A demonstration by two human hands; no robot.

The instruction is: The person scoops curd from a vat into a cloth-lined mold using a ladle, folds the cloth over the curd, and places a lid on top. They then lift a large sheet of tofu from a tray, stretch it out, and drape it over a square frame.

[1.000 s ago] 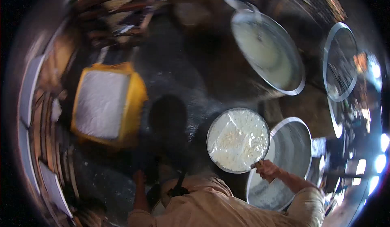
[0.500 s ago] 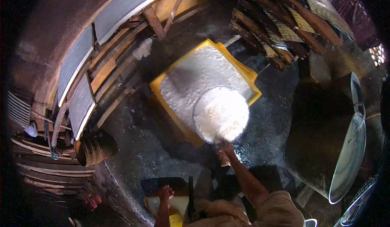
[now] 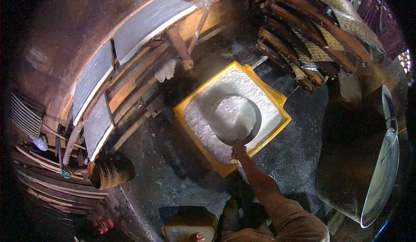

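left hand [image 3: 196,237] cut off at bottom edge, big pan [image 3: 381,172] clipped at right

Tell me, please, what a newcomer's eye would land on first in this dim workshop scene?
The bright yellow tray in the middle of the dark floor stands out first, filled with a white grainy mass. Over it the right hand holds a round pan of the same white stuff by its rim. Next come the pale slabs leaning on wooden racks at upper left, and a big metal basin at the right edge.
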